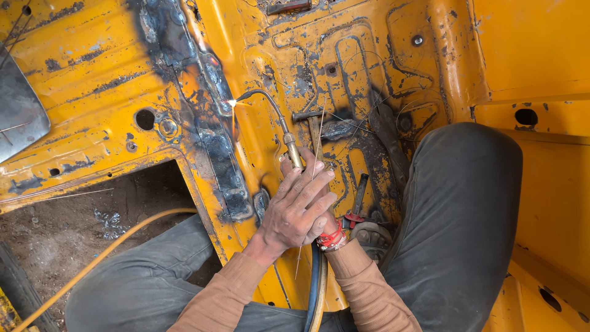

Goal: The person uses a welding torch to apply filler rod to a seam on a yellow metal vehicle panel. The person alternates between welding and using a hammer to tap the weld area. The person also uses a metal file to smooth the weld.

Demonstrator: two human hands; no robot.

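Brass torch (pixel 289 142) gripped by both hands | left hand (pixel 296 212) over right hand (pixel 327 229) | flame at seam (pixel 215 123)

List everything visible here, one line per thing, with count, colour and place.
Curved brass gas torch: one, brass and dark metal, centre, its lit tip at the blackened seam.
Thin metal filler rod: one, pale, crossing the hands.
Dented sheet-metal panel: one, yellow with black scorch marks, filling the view.
Hammer: one, dark head, lying beside the torch.
Yellow hose: one, lower left over bare ground.
Grey metal sheet: one, left edge.
Red thread wristband: one, on the right wrist.
Grey trousers: both legs, right and bottom.
Left hand: on top, over the torch handle.
Right hand: mostly hidden beneath the left.
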